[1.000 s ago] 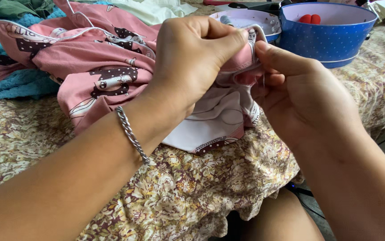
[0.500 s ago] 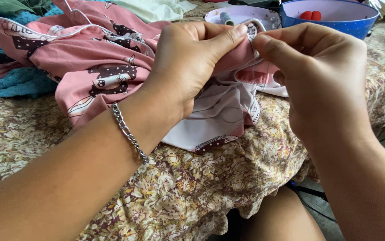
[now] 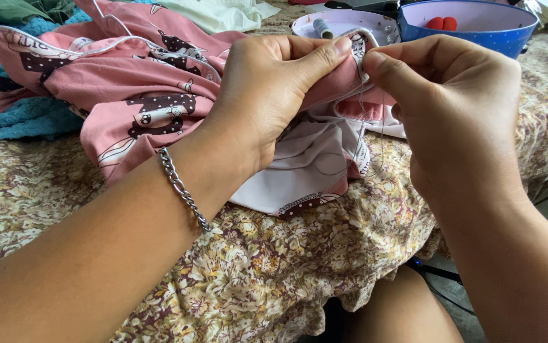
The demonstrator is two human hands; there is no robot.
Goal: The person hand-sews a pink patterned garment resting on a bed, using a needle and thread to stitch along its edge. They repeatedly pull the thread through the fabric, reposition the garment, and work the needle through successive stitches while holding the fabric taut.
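A pink printed garment (image 3: 128,95) with white piping lies bunched on a floral cloth (image 3: 287,267). My left hand (image 3: 267,95), with a chain bracelet on the wrist, pinches a folded edge of the garment between thumb and fingers. Facing it, my right hand (image 3: 458,108) pinches the same edge with thumb and forefinger. A thin dark thread (image 3: 382,136) hangs down from where the fingertips meet. Whether a needle sits between the right fingers cannot be made out. The garment's white inner side (image 3: 312,165) shows below the hands.
A blue bowl (image 3: 477,35) with red items inside stands at the back right. Beside it is a pale round lid or tin (image 3: 331,22) holding a thread spool. A blue towel (image 3: 26,117) and green and white cloths lie at the back left. My knee shows below the cloth's edge.
My right hand has risen from lower right to meet the left fingertips at the garment's edge. The left hand has kept its grip and shifted slightly.
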